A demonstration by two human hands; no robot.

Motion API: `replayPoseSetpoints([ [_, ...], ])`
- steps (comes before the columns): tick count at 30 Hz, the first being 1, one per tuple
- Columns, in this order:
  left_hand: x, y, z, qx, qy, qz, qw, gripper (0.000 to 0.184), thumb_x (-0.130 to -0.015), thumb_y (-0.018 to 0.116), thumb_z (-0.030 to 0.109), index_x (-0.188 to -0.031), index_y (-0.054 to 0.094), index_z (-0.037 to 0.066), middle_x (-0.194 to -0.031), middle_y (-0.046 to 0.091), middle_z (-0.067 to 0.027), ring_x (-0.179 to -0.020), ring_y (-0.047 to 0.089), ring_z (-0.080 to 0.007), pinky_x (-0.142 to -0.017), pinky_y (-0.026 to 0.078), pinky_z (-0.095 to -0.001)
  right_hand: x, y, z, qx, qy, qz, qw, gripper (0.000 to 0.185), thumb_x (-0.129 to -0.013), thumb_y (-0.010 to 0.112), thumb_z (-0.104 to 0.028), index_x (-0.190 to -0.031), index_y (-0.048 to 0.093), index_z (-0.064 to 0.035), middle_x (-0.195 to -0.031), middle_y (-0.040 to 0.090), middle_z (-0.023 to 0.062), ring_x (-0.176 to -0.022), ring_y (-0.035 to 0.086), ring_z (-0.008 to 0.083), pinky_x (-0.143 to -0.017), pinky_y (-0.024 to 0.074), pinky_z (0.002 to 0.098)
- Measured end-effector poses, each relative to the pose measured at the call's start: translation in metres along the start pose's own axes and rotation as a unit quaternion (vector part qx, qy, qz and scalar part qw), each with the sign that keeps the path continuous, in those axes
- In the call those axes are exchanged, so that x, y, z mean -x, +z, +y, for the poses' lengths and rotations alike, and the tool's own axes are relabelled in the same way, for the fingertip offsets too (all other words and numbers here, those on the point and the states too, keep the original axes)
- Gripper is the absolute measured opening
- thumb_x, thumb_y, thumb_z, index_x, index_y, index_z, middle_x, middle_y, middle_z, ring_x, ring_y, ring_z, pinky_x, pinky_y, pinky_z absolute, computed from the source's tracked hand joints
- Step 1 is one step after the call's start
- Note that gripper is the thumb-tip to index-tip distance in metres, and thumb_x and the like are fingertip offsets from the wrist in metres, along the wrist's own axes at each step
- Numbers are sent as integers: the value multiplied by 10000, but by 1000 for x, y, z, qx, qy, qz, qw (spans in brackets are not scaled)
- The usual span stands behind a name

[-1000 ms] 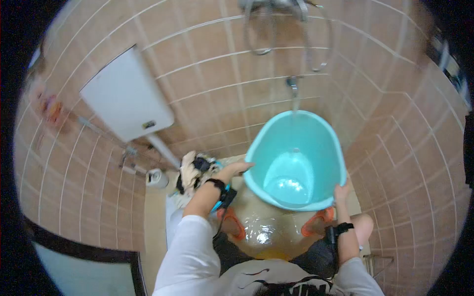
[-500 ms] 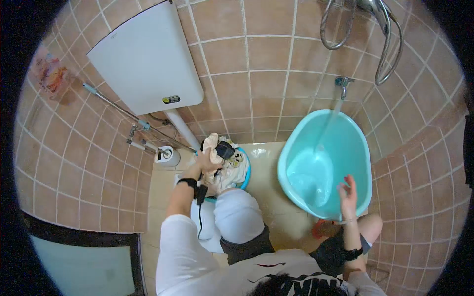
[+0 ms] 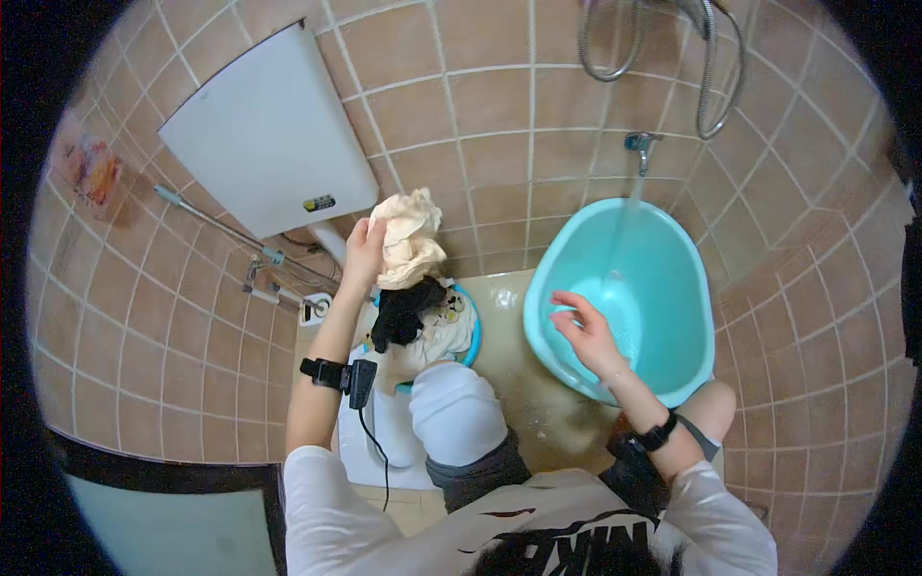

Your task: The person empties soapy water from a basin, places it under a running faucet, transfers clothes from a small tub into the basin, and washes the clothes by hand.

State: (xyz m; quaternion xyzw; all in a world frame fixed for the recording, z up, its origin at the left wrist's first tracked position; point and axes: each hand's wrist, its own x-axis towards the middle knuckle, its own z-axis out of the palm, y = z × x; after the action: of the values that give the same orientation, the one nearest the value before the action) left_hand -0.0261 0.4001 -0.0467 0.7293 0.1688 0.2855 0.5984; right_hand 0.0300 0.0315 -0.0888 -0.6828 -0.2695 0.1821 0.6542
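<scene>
Cream cloth, held in the left grip over a blue-rimmed basin of laundry

Left grip: fingers together, clamped on the left edge of the cream cloth. Cloth bunched, hanging above the far side of the basin, its lower end meeting a black cloth in the view. Whether the two are joined or merely overlap, cannot tell.

Right grip: fingers apart and slightly curled, holding nothing. Seen against the left part of the teal tub; contact with it, cannot tell.

Basin: contains the black cloth and pale, partly patterned laundry. A white-covered knee stands in front and hides part of its near side.

Teal tub: on the floor, to the right of the basin and apart from it. A stream of water falls into it from a wall tap.

Fittings: metal shower hose, looped above the tap; white tank on the tiled wall, its pipe running down behind the left grip and the cream cloth.

Wrists: black straps, one per arm, the left with a cable.
</scene>
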Motion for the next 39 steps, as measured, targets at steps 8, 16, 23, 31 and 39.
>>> replayPoseSetpoints([
  [8,45,134,81,163,-83,-239,954,392,-933,408,353,-1012,580,10,-937,603,-32,-841,544,-93,-757,436,-239,-52,10,-30,-89,-1,53,995,408,-848,573,-231,-1176,485,-4,-1156,524,94,-955,544,180,-807,446,291],
  [16,53,165,80,-29,-59,-288,955,387,-924,429,355,-989,607,17,-807,586,16,-738,490,-73,-679,400,-225,-40,-111,-76,50,-94,134,985,285,-870,528,-233,-1023,609,-7,-958,635,88,-917,576,195,-815,438,302],
  [23,73,208,89,126,-117,-385,907,383,-913,450,340,-1117,549,31,-1017,582,-41,-928,536,-137,-832,419,-275,-31,-82,-46,120,-108,75,984,549,-716,709,-272,-1175,507,-48,-992,604,97,-907,583,179,-782,502,345],
  [31,25,73,30,-160,-87,-270,945,405,-855,559,272,-1161,507,11,-932,582,-35,-775,515,-99,-674,428,-232,-61,-139,40,203,52,96,973,531,-738,649,-150,-1209,439,-23,-1040,577,137,-855,598,191,-682,526,322],
  [39,60,-39,-172,-310,-187,-92,928,954,-559,761,324,-1322,268,35,-1167,499,-213,-1091,481,-314,-924,382,-356,-50,-135,69,323,168,81,928,687,-742,669,-225,-1308,330,-34,-1240,436,213,-1040,539,281,-875,439,352],
])
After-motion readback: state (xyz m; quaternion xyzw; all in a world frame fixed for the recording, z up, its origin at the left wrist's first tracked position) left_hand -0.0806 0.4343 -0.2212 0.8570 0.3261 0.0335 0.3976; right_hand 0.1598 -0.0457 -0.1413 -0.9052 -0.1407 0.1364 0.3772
